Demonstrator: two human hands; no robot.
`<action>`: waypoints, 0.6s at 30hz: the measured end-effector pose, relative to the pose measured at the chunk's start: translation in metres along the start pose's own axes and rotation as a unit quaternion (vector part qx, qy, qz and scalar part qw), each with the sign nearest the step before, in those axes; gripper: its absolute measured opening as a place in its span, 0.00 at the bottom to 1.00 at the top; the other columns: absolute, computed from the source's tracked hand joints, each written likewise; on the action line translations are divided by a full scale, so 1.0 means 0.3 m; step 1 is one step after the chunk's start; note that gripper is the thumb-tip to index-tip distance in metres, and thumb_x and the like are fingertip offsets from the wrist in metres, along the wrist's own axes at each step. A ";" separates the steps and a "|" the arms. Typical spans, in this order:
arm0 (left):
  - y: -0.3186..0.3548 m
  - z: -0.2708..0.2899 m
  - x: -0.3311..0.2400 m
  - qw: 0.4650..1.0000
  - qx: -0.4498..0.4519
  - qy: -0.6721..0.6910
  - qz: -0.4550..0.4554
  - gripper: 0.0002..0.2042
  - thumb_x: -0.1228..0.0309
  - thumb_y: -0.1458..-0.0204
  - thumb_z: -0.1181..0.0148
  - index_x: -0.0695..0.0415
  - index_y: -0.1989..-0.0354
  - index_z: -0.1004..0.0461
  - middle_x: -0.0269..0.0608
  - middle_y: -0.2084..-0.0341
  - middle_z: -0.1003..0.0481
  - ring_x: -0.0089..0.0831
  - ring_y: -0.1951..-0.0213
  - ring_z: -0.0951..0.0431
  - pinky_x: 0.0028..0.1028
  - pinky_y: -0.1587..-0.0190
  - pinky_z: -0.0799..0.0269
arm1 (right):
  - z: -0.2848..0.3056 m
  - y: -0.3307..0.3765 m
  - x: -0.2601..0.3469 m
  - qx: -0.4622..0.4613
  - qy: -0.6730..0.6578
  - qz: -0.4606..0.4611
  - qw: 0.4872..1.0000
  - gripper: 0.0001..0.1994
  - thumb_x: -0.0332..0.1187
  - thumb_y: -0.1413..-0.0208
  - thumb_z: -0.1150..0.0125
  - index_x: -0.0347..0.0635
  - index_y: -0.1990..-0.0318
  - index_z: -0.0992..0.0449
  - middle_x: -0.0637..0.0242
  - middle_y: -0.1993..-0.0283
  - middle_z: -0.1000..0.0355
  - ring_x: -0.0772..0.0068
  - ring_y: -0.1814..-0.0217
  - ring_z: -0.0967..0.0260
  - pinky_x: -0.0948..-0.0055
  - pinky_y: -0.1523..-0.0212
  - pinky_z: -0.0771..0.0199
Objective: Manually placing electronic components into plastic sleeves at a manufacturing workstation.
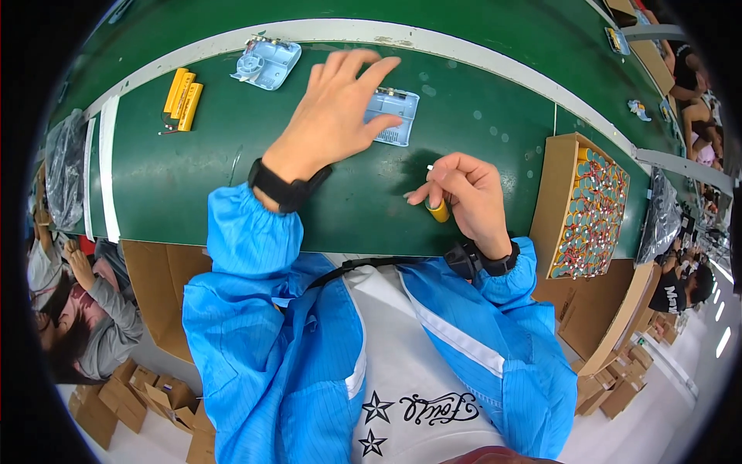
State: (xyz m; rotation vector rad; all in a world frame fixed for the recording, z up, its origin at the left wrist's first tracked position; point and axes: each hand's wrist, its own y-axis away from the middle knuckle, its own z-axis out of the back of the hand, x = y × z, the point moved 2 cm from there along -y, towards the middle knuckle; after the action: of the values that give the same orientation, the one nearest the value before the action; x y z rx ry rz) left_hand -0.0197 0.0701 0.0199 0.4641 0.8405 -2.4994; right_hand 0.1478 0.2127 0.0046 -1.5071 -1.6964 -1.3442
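Note:
My left hand (331, 112) is over the workbench with fingers and thumb spread, holding nothing. Partly behind it lies a light blue plastic housing half (397, 124) with small parts along its far edge; whether the thumb touches it I cannot tell. My right hand (475, 197) is closed around a yellow cylindrical battery (439, 212), whose lower end shows beneath the fingers. A small white connector (430, 167) sticks out at the pinched fingertips. Farther left is another light blue housing (272, 68) with a round fitting inside. Several yellow batteries (183, 100) lie together at the left.
A cardboard box (558, 201) at the right holds many upright yellow batteries with red wires. A pale rail (348, 32) runs along the bench's far side. Open cartons (166, 290) stand below the near edge, and other people sit at both sides.

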 end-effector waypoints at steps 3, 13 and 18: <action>0.050 -0.047 0.018 0.994 0.086 0.005 0.068 0.18 0.66 0.53 0.35 0.59 0.54 0.27 0.44 0.61 0.29 0.44 0.56 0.28 0.37 0.53 0.32 | -0.015 -0.020 0.026 -0.032 -0.061 -0.025 0.997 0.06 0.25 0.40 0.49 0.32 0.66 0.26 0.60 0.79 0.29 0.59 0.68 0.23 0.64 0.59 0.21; 0.117 -0.083 -0.006 0.986 0.062 -0.002 0.154 0.16 0.65 0.53 0.36 0.63 0.62 0.30 0.47 0.66 0.30 0.44 0.61 0.28 0.37 0.59 0.30 | -0.098 -0.148 0.060 -0.009 0.030 0.046 0.998 0.05 0.25 0.41 0.44 0.32 0.64 0.24 0.58 0.64 0.26 0.62 0.55 0.26 0.69 0.51 0.27; 0.113 -0.080 -0.027 0.986 0.049 -0.015 0.159 0.14 0.66 0.53 0.38 0.62 0.66 0.32 0.47 0.68 0.31 0.42 0.64 0.29 0.37 0.62 0.31 | -0.092 -0.206 0.005 -0.130 0.268 0.205 0.932 0.05 0.26 0.43 0.39 0.33 0.62 0.21 0.60 0.48 0.30 0.68 0.48 0.32 0.73 0.48 0.31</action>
State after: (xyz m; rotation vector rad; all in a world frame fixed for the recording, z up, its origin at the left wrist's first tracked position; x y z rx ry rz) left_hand 0.0086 0.0638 -0.0108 0.5457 0.5816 -2.2513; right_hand 0.0831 0.1948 -0.0043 -1.3574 -0.8394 -1.5945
